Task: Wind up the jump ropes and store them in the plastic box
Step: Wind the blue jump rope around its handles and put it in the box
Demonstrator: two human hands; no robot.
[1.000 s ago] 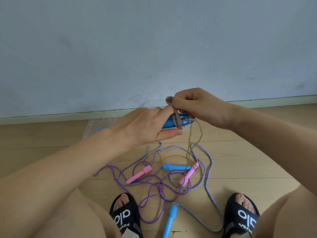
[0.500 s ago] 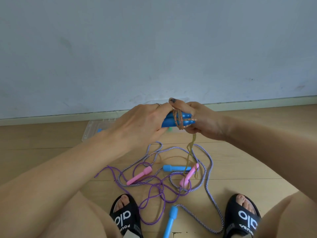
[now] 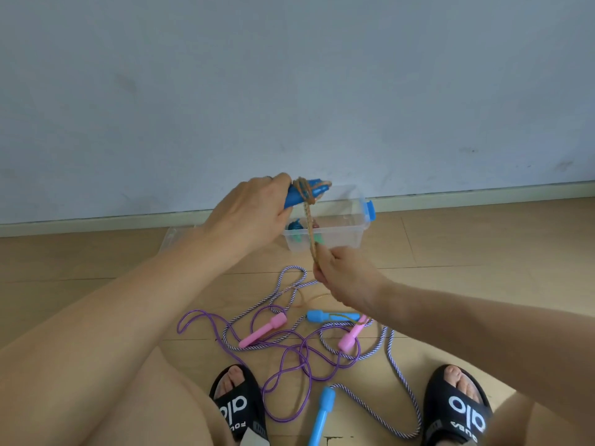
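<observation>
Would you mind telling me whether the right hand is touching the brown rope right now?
Touching. The head view shows the right hand pinching the brown rope, which runs taut up to the blue handles held by the left hand.

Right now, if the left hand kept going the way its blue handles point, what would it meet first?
The left hand points the blue handles up and right, toward the clear plastic box and the wall behind. Likely the box's far rim first, though depth is unclear; it may pass over to the wall.
</observation>
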